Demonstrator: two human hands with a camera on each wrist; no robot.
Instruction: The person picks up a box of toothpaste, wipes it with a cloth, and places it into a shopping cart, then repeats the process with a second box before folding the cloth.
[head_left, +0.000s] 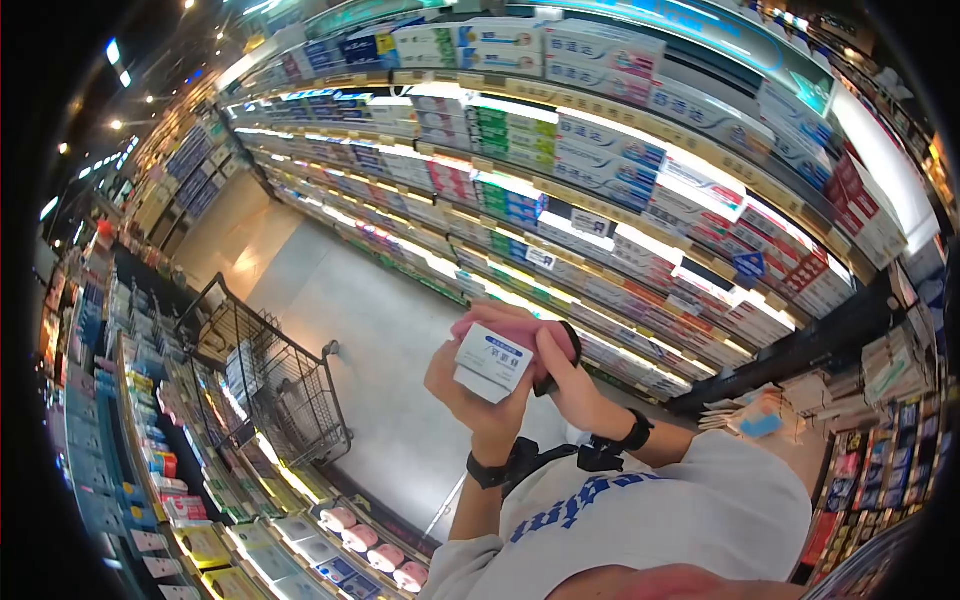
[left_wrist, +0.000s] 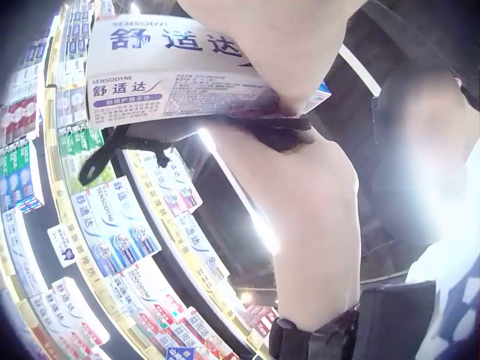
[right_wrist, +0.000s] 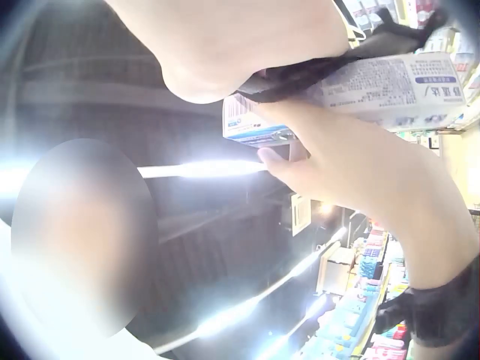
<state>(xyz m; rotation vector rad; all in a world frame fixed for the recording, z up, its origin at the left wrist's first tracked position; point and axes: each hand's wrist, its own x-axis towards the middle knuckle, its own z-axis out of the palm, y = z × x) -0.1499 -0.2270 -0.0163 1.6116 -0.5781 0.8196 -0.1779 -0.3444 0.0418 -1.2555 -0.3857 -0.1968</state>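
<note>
Between both hands is a white box with blue lettering (head_left: 492,364) (left_wrist: 139,94) (right_wrist: 390,86), tilted in the head view. My left hand (head_left: 478,408) (right_wrist: 337,154) grips it from below and the side. My right hand (head_left: 572,388) (left_wrist: 300,195) is curled at the pink and black item (head_left: 560,343) against the box; what this item is cannot be told. A black strap (left_wrist: 101,161) (right_wrist: 405,34) sticks out beside the box in both wrist views. The hands hide part of the box.
Shelves of boxed goods (head_left: 600,150) run along the far side. A wire shopping cart (head_left: 290,390) stands on the grey aisle floor (head_left: 380,350) at the left. More shelves with packages (head_left: 200,545) line the near left, and stacked packs (head_left: 870,480) stand at the right.
</note>
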